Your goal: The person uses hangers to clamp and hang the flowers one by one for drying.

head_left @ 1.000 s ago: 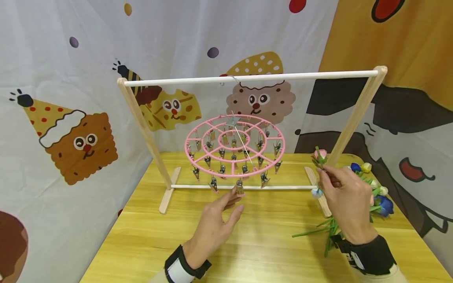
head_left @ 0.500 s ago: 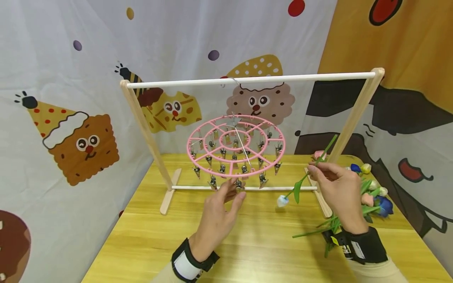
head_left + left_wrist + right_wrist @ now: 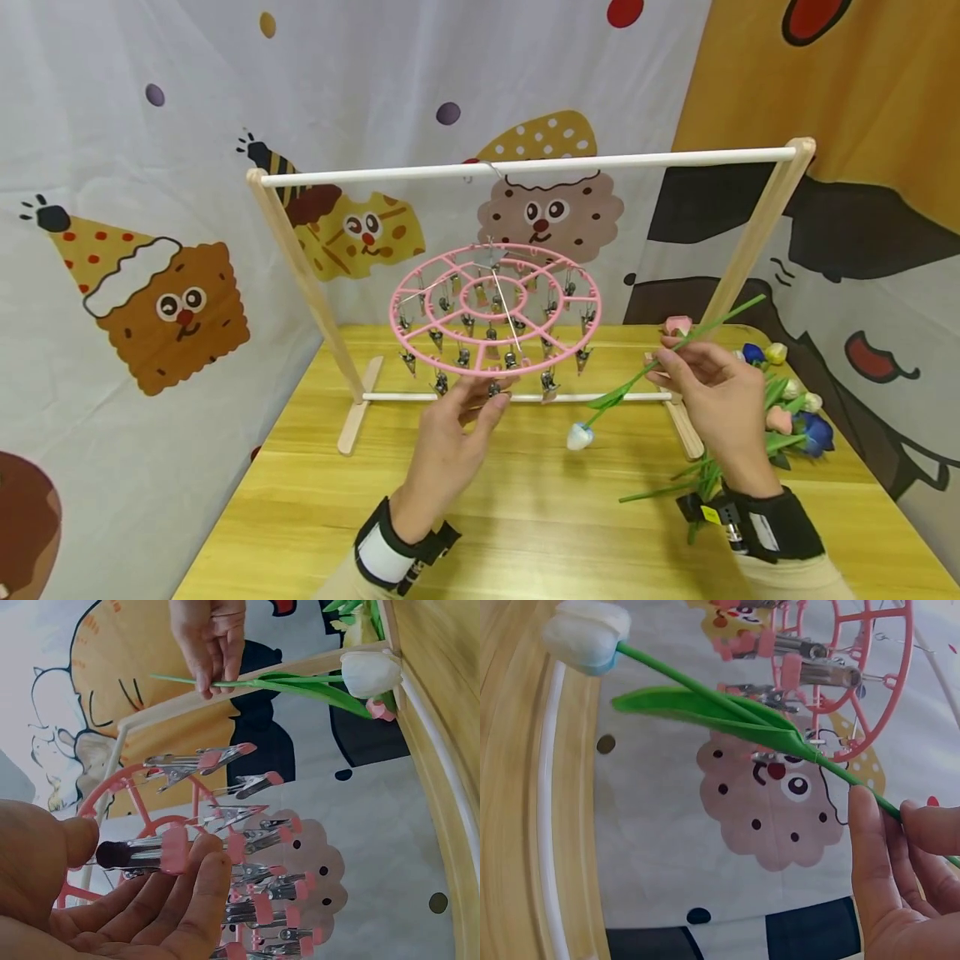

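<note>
My left hand point(image 3: 450, 442) is under the front rim of a pink round clip hanger point(image 3: 495, 369). Its fingers lie behind one hanging metal clip point(image 3: 142, 855) with pink tips, and the thumb sits close to the clip's upper end. My right hand point(image 3: 712, 400) pinches the green stem of a white tulip point(image 3: 589, 634) with pale blue at its base. The tulip slants with its bloom down to the left, between the hanger and the right hand. The stem's free end points up to the right in the head view.
The hanger hooks onto the white top bar point(image 3: 637, 160) of a wooden stand. Several artificial flowers point(image 3: 813, 437) lie on the table point(image 3: 525, 533) at the right, their stems pointing forward. A pink flower point(image 3: 678, 325) shows behind the right hand. A printed curtain point(image 3: 360, 83) hangs behind.
The tulip's bloom has swung out leftward from beside the right post, its stem now slanting. My left hand has shifted slightly left and up, its thumb closer to the clip.
</note>
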`<state>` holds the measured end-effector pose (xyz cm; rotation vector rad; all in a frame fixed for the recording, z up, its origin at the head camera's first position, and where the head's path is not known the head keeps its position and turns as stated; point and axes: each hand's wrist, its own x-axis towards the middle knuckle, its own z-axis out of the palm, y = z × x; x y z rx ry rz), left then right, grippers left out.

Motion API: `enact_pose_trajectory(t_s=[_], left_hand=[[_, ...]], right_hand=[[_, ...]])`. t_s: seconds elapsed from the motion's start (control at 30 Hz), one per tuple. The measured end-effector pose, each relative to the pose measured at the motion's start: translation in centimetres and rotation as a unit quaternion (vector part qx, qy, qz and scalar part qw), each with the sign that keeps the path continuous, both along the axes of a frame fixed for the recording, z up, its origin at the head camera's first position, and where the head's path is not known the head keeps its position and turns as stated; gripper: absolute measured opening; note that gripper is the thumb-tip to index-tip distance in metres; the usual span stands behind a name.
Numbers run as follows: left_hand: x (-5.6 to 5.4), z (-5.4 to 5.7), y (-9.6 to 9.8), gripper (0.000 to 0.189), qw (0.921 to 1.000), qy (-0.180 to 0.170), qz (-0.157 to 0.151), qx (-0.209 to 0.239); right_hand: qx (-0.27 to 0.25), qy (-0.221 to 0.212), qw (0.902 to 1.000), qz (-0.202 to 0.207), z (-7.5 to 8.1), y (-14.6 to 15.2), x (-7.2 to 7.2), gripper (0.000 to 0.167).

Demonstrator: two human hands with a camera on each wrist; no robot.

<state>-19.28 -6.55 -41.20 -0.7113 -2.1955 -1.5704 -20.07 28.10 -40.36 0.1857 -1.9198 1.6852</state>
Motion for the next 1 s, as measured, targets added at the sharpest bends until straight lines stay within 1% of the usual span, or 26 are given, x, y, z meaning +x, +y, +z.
enact_pose_trajectory(t_s=[0.03,0.13,0.27,0.37,0.63,0.77,0.9,1.0], left_hand=[[0.0,0.1,-0.1,0.029,1.0,-0.008,-0.002,0.004],[0.0,0.4,-0.2,0.026,0.9993,-0.033,-0.008,0.017],[-0.1,0.6,-0.4,0.025,0.998,-0.058,-0.01,0.023],[-0.3,0.6,-0.4,0.024,0.9975,-0.066,-0.009,0.02],[-0.4,0.9,-0.5,0.02,0.9977,-0.067,0.009,-0.002],[-0.4,1.0,-0.4,0.024,0.9967,-0.081,0.002,0.002],[-0.4,1.0,-0.3,0.026,0.9953,-0.096,-0.006,0.012],[-0.3,1.0,-0.2,0.024,0.9959,-0.089,-0.007,0.017]], right_hand=[[-0.022,0.001,0.9997,0.014,0.0,-0.1,0.0,0.023],[-0.058,0.002,0.9973,0.044,0.0,-0.4,0.3,0.025],[-0.072,0.004,0.9954,0.062,0.0,-1.0,0.8,0.026],[-0.075,0.008,0.9948,0.069,0.0,-1.5,1.0,0.025],[-0.064,0.008,0.9946,0.081,-0.2,-2.8,1.8,0.021],[-0.053,0.016,0.9947,0.087,-0.3,-3.5,2.0,0.02],[-0.056,0.027,0.9927,0.104,-0.6,-4.1,2.2,0.018],[-0.055,0.031,0.9914,0.115,-0.7,-4.4,2.4,0.016]])
